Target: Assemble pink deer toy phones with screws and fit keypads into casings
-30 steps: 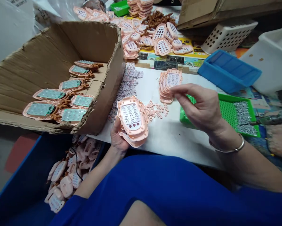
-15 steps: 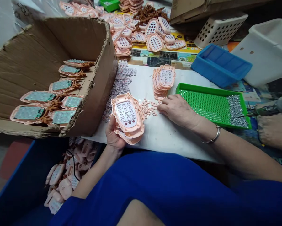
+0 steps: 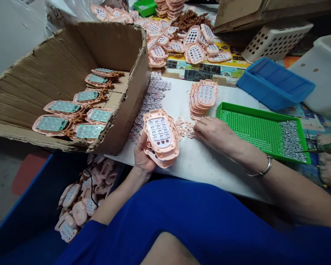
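My left hand (image 3: pixel 141 159) grips a small stack of pink toy-phone shells (image 3: pixel 160 137) from below, the top one showing a white keypad. My right hand (image 3: pixel 216 134) rests palm down on the white tabletop (image 3: pixel 198 162), its fingertips pressed together in a heap of small pink buttons (image 3: pixel 185 127). Just beyond it stands another stack of pink shells (image 3: pixel 204 97). White keypad sheets (image 3: pixel 151 101) lie to the left of the heap.
A torn cardboard box (image 3: pixel 71 73) at left holds finished phones with brown cords. A green tray (image 3: pixel 253 129) with screws, a blue bin (image 3: pixel 275 82) and white baskets sit right. More shells cover the far table and a blue crate (image 3: pixel 77 198) below. Another person's hand holds a screwdriver (image 3: pixel 329 148).
My right hand came down from the far shell stack to the heap of small pink buttons and now picks among them. The left hand kept its stack.
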Demonstrator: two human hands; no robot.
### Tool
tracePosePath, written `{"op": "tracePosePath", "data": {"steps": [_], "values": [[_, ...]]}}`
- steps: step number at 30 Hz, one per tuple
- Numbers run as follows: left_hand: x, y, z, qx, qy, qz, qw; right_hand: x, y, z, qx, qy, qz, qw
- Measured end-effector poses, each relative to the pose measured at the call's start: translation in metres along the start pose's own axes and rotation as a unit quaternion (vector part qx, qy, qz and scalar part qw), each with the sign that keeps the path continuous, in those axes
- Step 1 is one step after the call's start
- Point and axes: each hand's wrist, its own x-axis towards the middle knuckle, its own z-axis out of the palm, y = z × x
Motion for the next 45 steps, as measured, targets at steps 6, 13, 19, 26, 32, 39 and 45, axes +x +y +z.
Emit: {"op": "tracePosePath", "data": {"steps": [6, 13, 19, 26, 32, 39, 45], "values": [[0.003, -0.001, -0.003, -0.017, 0.0, -0.006, 1.0, 0.001, -0.017, -0.027, 0.277, 0.097, 0.076, 0.953], [0.0, -0.005, 0.006, -0.032, -0.013, -0.01, 0.999, 0.018, -0.059, -0.033, 0.27, 0.237, -0.064, 0.931], [0.0, -0.007, 0.006, -0.03, -0.023, -0.008, 0.999, 0.028, -0.07, -0.021, 0.141, 0.204, -0.104, 0.963], [0.003, -0.006, 0.004, -0.043, -0.011, -0.028, 0.999, 0.024, -0.071, -0.023, 0.05, 0.201, -0.176, 0.962], [0.005, -0.006, 0.002, -0.036, -0.029, -0.04, 0.998, 0.019, -0.066, -0.019, 0.075, 0.246, -0.216, 0.942], [0.006, -0.009, 0.005, -0.033, -0.026, -0.032, 0.999, 0.02, -0.065, -0.021, 0.189, 0.165, -0.139, 0.958], [0.004, -0.009, 0.006, -0.032, -0.021, -0.038, 0.999, 0.021, -0.068, -0.024, 0.104, 0.19, -0.172, 0.961]]}}
